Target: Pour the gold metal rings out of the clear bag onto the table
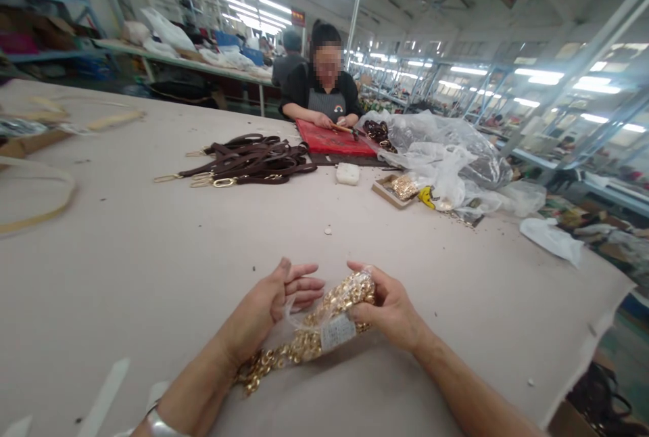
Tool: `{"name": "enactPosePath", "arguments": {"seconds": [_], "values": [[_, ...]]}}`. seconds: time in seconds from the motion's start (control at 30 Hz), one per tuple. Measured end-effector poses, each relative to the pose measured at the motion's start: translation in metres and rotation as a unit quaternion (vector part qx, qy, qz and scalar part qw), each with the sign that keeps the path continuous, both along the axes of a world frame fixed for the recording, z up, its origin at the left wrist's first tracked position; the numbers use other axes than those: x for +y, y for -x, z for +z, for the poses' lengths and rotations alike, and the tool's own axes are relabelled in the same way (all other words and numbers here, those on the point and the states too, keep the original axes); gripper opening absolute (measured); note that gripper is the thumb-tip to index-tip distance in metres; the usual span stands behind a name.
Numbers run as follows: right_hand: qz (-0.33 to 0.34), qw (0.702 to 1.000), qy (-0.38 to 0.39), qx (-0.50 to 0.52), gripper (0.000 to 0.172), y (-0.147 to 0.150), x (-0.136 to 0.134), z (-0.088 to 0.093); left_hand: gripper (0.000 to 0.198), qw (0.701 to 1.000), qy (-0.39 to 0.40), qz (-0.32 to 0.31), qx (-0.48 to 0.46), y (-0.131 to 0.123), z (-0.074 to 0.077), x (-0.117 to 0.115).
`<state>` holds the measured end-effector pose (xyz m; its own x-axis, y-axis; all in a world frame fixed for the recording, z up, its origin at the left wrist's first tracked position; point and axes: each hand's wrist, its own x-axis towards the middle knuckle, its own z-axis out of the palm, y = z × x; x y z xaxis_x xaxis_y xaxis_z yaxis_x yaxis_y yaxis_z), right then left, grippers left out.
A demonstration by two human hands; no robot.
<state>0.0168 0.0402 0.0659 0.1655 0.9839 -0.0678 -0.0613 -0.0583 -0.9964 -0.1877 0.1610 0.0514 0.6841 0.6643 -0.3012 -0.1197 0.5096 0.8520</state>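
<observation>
A clear plastic bag of small gold metal rings (324,322) with a white label lies between my hands on the pale table (152,254). My right hand (388,308) grips the bag's upper end, thumb over the top. My left hand (271,305) is beside the bag with its fingers spread, touching the plastic at its edge. Several loose gold rings spill from the bag's lower end near my left wrist.
A pile of dark brown straps with gold buckles (248,161) lies mid-table. A person in a black top (324,88) works at a red mat (332,139) across the table. Crumpled plastic bags (446,153), a small box of gold parts (400,188) and a white block (347,173) sit nearby. The table edge runs along the right.
</observation>
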Motion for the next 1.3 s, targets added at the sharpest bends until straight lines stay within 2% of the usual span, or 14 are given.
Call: {"name": "enactPosePath", "arguments": {"seconds": [0.1,0.23,0.47,0.9,1.3], "values": [[0.010,1.000,0.006,-0.026,0.069,0.015,-0.004,0.009,0.072,0.999,0.011,-0.033,-0.015,0.003,-0.002,0.002],[-0.013,0.999,-0.001,-0.047,0.064,0.032,-0.013,0.017,0.069,0.997,0.014,-0.067,-0.038,0.005,-0.006,0.004],[-0.068,0.997,-0.014,-0.040,0.059,0.051,-0.026,0.017,0.069,0.992,0.027,-0.109,-0.061,0.009,-0.001,0.005],[-0.120,0.992,-0.018,-0.029,0.061,0.059,-0.037,0.014,0.073,0.988,0.008,-0.141,-0.068,0.009,0.002,0.002],[-0.123,0.992,-0.031,-0.022,0.060,0.049,-0.036,0.004,0.077,0.988,-0.012,-0.141,-0.062,0.010,0.001,0.002]]}}
